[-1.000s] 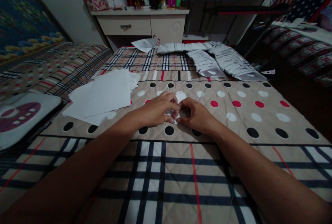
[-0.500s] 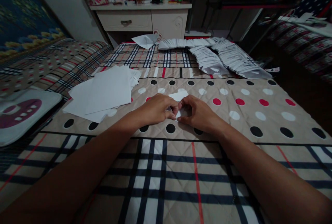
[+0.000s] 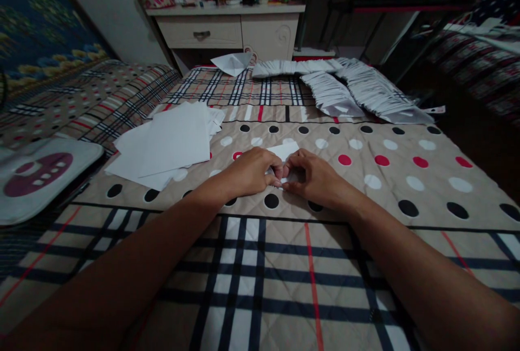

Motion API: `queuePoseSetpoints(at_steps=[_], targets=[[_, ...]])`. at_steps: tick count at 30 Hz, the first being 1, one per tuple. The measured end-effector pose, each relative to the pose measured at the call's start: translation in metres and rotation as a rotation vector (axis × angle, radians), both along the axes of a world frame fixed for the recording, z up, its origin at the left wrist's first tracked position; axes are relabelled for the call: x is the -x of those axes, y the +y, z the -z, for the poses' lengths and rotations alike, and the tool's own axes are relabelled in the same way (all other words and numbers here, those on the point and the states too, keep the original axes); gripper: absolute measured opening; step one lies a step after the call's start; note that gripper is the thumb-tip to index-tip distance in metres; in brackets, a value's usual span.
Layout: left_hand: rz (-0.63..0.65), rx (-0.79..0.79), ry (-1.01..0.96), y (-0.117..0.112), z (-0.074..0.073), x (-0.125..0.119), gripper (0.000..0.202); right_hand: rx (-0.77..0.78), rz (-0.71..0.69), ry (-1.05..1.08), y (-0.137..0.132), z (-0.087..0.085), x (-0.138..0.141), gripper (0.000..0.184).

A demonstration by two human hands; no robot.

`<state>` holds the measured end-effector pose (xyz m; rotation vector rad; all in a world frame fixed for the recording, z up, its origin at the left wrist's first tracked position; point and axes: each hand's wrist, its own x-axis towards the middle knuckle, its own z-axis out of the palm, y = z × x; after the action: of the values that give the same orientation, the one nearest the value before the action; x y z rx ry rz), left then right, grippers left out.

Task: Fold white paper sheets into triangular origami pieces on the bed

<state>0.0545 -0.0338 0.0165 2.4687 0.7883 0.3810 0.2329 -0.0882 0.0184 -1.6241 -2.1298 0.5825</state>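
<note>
The left hand (image 3: 254, 171) and the right hand (image 3: 314, 177) meet fingertip to fingertip, both pinching a small white folded paper piece (image 3: 283, 151) on the dotted, plaid quilted bed cover (image 3: 365, 177). The fingers hide most of the paper; only its far corner shows. To the left lies a loose pile of white paper sheets (image 3: 166, 145). Farther off, rows of folded white papers (image 3: 349, 88) blur together in the dim light.

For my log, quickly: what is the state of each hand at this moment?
Left hand: closed, pinching the paper.
Right hand: closed, pinching the same paper.
</note>
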Motion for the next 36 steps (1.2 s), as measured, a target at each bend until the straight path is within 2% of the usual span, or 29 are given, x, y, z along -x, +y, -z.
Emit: queuePoseSetpoints(at_steps=[5,8,11,13,16,22,27,31,36], targets=[[0.008,0.017,-0.072,0.001,0.0,0.002,0.008,-0.022,0.031,-0.018,-0.002,0.001,0.003,0.016],[-0.103,-0.02,-0.106,0.007,0.002,0.004,0.018,-0.035,0.04,-0.025,-0.002,0.003,0.004,0.016],[-0.23,0.051,-0.163,0.014,0.006,0.006,0.023,-0.04,0.031,-0.033,-0.002,0.002,0.004,0.016],[-0.276,0.127,-0.214,0.017,0.009,0.006,0.022,-0.043,0.03,-0.039,-0.003,0.0,0.004,0.016],[-0.296,0.156,-0.257,0.018,0.012,0.005,0.019,-0.031,0.036,-0.043,-0.004,-0.002,0.004,0.018],[-0.303,0.034,-0.248,0.014,0.016,0.008,0.013,-0.046,0.029,-0.012,-0.004,-0.001,0.004,0.028],[-0.297,0.093,-0.27,0.014,0.017,0.013,0.011,-0.017,0.021,0.031,-0.004,0.0,0.002,0.032],[-0.256,0.037,-0.247,0.013,0.014,0.012,0.012,-0.012,0.029,0.042,-0.005,0.001,0.003,0.033],[-0.359,-0.079,-0.127,0.009,0.015,0.003,0.008,-0.046,0.023,0.058,-0.003,0.006,0.002,0.027]])
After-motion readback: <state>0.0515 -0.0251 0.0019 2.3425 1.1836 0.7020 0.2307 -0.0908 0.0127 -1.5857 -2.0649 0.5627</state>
